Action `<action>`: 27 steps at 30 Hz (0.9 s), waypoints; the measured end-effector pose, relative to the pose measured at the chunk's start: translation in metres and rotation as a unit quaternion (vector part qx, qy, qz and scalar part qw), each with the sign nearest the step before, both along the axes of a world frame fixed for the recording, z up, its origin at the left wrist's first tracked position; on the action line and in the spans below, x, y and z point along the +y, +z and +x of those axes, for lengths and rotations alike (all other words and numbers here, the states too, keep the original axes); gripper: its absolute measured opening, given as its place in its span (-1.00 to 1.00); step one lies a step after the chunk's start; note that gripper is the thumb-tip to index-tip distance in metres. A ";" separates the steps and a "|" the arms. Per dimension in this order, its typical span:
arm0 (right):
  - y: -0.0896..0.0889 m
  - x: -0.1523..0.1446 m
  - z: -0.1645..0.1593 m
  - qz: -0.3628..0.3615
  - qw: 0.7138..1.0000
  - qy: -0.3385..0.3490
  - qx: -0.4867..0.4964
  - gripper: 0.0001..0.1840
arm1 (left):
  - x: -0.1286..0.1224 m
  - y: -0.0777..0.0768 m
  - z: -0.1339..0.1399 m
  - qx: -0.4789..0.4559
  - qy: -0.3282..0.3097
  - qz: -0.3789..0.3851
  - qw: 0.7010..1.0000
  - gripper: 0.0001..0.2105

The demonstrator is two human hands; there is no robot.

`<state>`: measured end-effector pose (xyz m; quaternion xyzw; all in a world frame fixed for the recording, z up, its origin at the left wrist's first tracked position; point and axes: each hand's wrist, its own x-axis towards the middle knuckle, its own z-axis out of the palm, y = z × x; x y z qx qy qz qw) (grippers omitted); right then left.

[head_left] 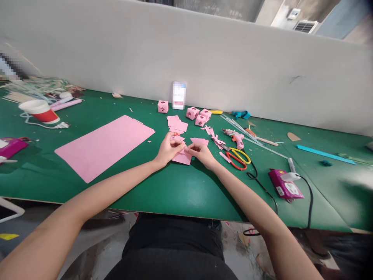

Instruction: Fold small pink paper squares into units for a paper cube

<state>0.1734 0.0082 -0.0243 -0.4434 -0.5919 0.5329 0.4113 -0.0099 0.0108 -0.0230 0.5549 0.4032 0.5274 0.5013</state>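
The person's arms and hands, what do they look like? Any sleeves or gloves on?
Both arms look bare: no sleeves show on the left forearm or the right forearm. The left hand and right hand wear no gloves, and no watch shows on either wrist.

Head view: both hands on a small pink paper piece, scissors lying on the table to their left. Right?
Wrong side: the head view shows the scissors right of both the left hand and the right hand. The rest holds: both hands on a small pink paper piece, scissors lying on the table.
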 end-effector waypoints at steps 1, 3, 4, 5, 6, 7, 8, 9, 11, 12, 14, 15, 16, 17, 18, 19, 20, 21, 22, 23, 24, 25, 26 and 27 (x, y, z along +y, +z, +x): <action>0.000 0.000 0.000 0.001 1.000 -0.005 0.002 -0.53 | 0.000 0.000 -0.001 0.001 -0.001 0.000 1.000 -0.41; 0.000 0.000 0.001 0.004 1.000 -0.022 0.008 -0.52 | -0.001 -0.001 -0.003 0.008 -0.008 -0.005 1.000 -0.42; 0.000 0.000 0.001 0.005 1.000 -0.028 0.011 -0.51 | -0.001 -0.001 -0.004 0.015 -0.012 -0.009 1.000 -0.43; 0.000 0.000 0.001 0.007 0.999 -0.032 0.016 -0.51 | -0.001 0.000 -0.005 0.024 -0.014 -0.014 1.000 -0.43; 0.000 0.000 0.001 0.009 0.999 -0.035 0.020 -0.50 | -0.001 0.000 -0.005 0.032 -0.015 -0.017 0.999 -0.43; -0.001 0.000 0.001 0.010 0.999 -0.036 0.022 -0.50 | -0.001 0.000 -0.006 0.038 -0.017 -0.021 0.999 -0.42; -0.001 0.000 0.001 0.010 0.999 -0.037 0.024 -0.49 | -0.001 0.001 -0.006 0.041 -0.019 -0.023 0.999 -0.41; -0.002 0.001 0.001 0.010 0.999 -0.040 0.025 -0.48 | -0.001 0.001 -0.006 0.041 -0.022 -0.025 0.999 -0.41; -0.004 0.001 0.000 0.009 0.999 -0.047 0.025 -0.46 | -0.001 0.002 -0.006 0.036 -0.034 -0.027 0.998 -0.40; -0.004 0.001 0.000 0.009 0.998 -0.052 0.025 -0.46 | -0.001 0.002 -0.006 0.035 -0.041 -0.028 0.998 -0.40; -0.005 0.001 0.000 0.010 0.998 -0.054 0.027 -0.46 | -0.002 0.002 -0.006 0.040 -0.058 -0.029 0.997 -0.41; -0.005 0.001 0.000 0.011 0.998 -0.051 0.029 -0.46 | -0.002 0.001 -0.007 0.046 -0.065 -0.028 0.996 -0.41; -0.005 0.001 0.001 0.011 0.998 -0.048 0.030 -0.46 | -0.002 0.001 -0.007 0.051 -0.069 -0.026 0.996 -0.42; -0.005 0.000 0.001 0.011 0.998 -0.045 0.032 -0.46 | -0.002 0.001 -0.007 0.056 -0.071 -0.024 0.996 -0.42; -0.005 0.000 0.001 0.011 0.998 -0.043 0.033 -0.45 | -0.002 0.001 -0.007 0.058 -0.073 -0.024 0.995 -0.42; -0.005 0.000 0.001 0.013 0.998 -0.043 0.033 -0.45 | -0.002 0.001 -0.008 0.059 -0.075 -0.024 0.995 -0.43; -0.004 -0.001 0.001 0.016 0.998 -0.044 0.031 -0.44 | -0.002 0.001 -0.008 0.060 -0.076 -0.023 0.995 -0.43; -0.004 -0.001 0.001 0.020 0.998 -0.045 0.027 -0.43 | -0.002 0.002 -0.008 0.062 -0.075 -0.021 0.995 -0.44; -0.004 -0.001 0.001 0.024 0.998 -0.045 0.022 -0.43 | -0.002 0.002 -0.008 0.065 -0.072 -0.018 0.995 -0.45; -0.003 -0.001 0.000 0.028 0.998 -0.045 0.017 -0.42 | -0.002 0.003 -0.007 0.068 -0.067 -0.013 0.995 -0.46; -0.003 -0.002 0.000 0.032 0.998 -0.046 0.012 -0.41 | -0.002 0.003 -0.007 0.070 -0.062 -0.009 0.996 -0.46; -0.003 -0.002 0.000 0.034 0.998 -0.046 0.010 -0.39 | -0.002 0.003 -0.007 0.072 -0.057 -0.006 0.996 -0.47; -0.003 -0.002 0.000 0.034 0.998 -0.047 0.008 -0.39 | -0.002 0.004 -0.007 0.073 -0.054 -0.004 0.996 -0.47; -0.002 -0.002 0.000 0.034 0.998 -0.048 0.007 -0.38 | -0.002 0.004 -0.007 0.073 -0.054 -0.004 0.996 -0.47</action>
